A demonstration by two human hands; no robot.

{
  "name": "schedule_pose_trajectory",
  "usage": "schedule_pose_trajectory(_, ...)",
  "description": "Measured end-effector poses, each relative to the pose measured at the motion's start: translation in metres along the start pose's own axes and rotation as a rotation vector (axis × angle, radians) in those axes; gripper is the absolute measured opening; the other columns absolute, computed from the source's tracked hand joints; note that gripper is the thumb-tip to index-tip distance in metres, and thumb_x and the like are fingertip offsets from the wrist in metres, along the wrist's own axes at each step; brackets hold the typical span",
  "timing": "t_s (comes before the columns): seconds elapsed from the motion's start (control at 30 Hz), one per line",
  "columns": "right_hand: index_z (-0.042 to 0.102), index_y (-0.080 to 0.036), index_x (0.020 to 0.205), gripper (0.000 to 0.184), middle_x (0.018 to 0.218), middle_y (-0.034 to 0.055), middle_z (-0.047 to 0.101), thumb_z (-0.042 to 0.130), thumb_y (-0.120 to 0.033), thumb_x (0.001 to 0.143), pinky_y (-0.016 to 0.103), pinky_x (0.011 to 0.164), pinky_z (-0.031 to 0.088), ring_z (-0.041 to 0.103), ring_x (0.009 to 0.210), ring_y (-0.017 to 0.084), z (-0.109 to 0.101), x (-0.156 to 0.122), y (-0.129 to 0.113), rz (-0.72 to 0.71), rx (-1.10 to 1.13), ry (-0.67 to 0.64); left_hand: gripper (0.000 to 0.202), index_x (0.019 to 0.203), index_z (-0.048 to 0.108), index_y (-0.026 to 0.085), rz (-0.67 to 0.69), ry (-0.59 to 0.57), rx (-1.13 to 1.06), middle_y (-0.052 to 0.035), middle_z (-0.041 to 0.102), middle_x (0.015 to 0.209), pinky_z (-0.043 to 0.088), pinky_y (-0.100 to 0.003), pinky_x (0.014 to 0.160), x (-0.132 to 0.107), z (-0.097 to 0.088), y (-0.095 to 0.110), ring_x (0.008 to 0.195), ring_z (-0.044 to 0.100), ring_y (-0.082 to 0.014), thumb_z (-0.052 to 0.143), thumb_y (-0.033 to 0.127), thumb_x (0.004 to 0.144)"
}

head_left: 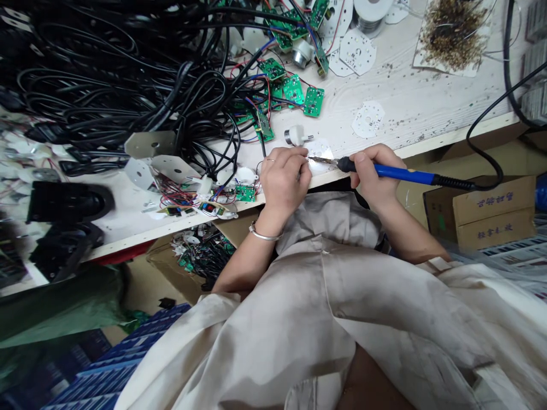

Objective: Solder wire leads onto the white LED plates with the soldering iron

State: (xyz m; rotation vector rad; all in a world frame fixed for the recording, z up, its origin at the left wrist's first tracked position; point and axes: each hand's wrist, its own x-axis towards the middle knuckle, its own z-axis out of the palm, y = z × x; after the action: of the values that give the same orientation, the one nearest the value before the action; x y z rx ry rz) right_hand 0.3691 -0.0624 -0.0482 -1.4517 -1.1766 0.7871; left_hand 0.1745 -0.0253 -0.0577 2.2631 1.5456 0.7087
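Note:
My right hand (374,173) is closed round a soldering iron with a blue handle (404,173). The iron's metal tip points left, over a shiny white plate (321,149) near the table's front edge. Just left of that tip, my left hand (284,179) has its fingers curled and pressed together; whatever they hold is hidden beneath them. Whether the tip touches the plate I cannot tell. A white motor-like part with a metal end (297,135) lies right behind my left fingers. Farther back is another white perforated plate (368,118).
Black cables (171,85) are heaped across the left of the table (410,108), with green circuit boards (314,101) at their ends. A solder spool (371,14) stands at the back. Brown crumbly stuff (455,31) lies back right. Below are cardboard boxes (493,205).

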Motion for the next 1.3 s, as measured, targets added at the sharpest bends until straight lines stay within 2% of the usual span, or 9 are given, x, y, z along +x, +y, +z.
schedule_pose_trajectory(0.3,0.058,-0.024,0.075,0.041,0.046,-0.0116,0.052,0.058,-0.061,0.093,0.023,0.043,0.041,0.048,0.037,0.006,0.001,0.002,0.000,0.018,0.015,-0.006,0.014,0.085,0.065,0.023,0.020,0.004,0.028,-0.0050,0.078,0.109,0.049,-0.040,0.090,0.001,-0.001,0.001,0.102,0.066,-0.0228,0.055,0.020,0.093)
schedule_pose_trajectory(0.47,0.060,-0.025,0.077,0.039,0.044,-0.0120,0.050,0.057,-0.061,0.094,0.023,0.043,0.041,0.047,0.035,0.007,0.001,0.002,0.002,-0.030,0.032,0.048,0.015,0.084,0.066,0.023,0.038,0.039,0.056,-0.0041,0.078,0.107,0.050,-0.039,0.089,0.001,0.000,0.002,0.099,0.067,-0.0220,0.054,0.020,0.093)
schedule_pose_trajectory(0.7,0.059,-0.025,0.079,0.039,0.046,-0.0116,0.048,0.056,-0.061,0.095,0.023,0.041,0.040,0.047,0.036,0.006,0.001,0.001,0.005,-0.029,0.033,0.048,0.015,0.085,0.065,0.023,-0.010,-0.017,0.008,-0.0062,0.076,0.110,0.047,-0.042,0.094,0.001,0.000,0.002,0.104,0.064,-0.0232,0.053,0.019,0.094)
schedule_pose_trajectory(0.87,0.060,-0.026,0.083,0.032,0.047,-0.0114,0.048,0.058,-0.055,0.096,0.024,0.038,0.040,0.048,0.034,0.009,0.002,0.004,0.004,-0.083,0.254,0.203,0.016,0.086,0.065,0.023,-0.001,-0.027,0.018,-0.0066,0.075,0.110,0.047,-0.041,0.092,0.001,-0.001,0.002,0.103,0.064,-0.0231,0.053,0.019,0.095)
schedule_pose_trajectory(0.93,0.062,-0.028,0.092,0.025,0.052,-0.0106,0.055,0.060,-0.053,0.095,0.028,0.045,0.049,0.057,0.040,0.012,-0.001,0.011,0.003,-0.139,0.283,0.300,0.017,0.086,0.066,0.023,0.013,-0.018,0.034,-0.0072,0.076,0.109,0.048,-0.041,0.089,0.002,-0.001,0.002,0.103,0.065,-0.0238,0.053,0.019,0.095)
schedule_pose_trajectory(1.03,0.061,-0.029,0.114,0.035,0.082,-0.0023,0.075,0.065,-0.056,0.092,0.039,0.075,0.064,0.076,0.074,0.019,-0.011,0.025,0.006,-0.190,0.153,0.338,0.016,0.086,0.067,0.023,0.053,0.016,0.088,-0.0065,0.077,0.108,0.049,-0.041,0.084,0.002,-0.001,0.002,0.100,0.066,-0.0241,0.054,0.021,0.095)
schedule_pose_trajectory(1.13,0.060,-0.025,0.121,0.046,0.105,0.0078,0.078,0.066,-0.058,0.090,0.041,0.087,0.064,0.078,0.094,0.022,-0.019,0.036,0.017,-0.195,0.075,0.302,0.014,0.089,0.068,0.023,0.090,0.043,0.118,-0.0064,0.077,0.108,0.049,-0.040,0.081,0.001,-0.003,0.002,0.099,0.066,-0.0240,0.056,0.022,0.095)
schedule_pose_trajectory(1.23,0.061,-0.026,0.117,0.037,0.111,0.0094,0.075,0.059,-0.055,0.096,0.044,0.099,0.059,0.074,0.102,0.022,-0.023,0.041,0.028,-0.235,-0.095,0.232,0.012,0.093,0.069,0.023,0.101,0.028,0.119,-0.0076,0.075,0.111,0.049,-0.041,0.084,0.000,-0.007,0.002,0.101,0.065,-0.0250,0.057,0.025,0.095)
schedule_pose_trajectory(1.3,0.059,-0.027,0.117,0.032,0.117,0.0104,0.072,0.060,-0.051,0.096,0.048,0.112,0.050,0.068,0.115,0.024,-0.023,0.042,0.030,-0.233,-0.255,0.152,0.012,0.094,0.071,0.024,0.089,0.014,0.124,-0.0083,0.074,0.112,0.048,-0.043,0.086,-0.001,-0.011,0.002,0.102,0.064,-0.0263,0.059,0.027,0.095)
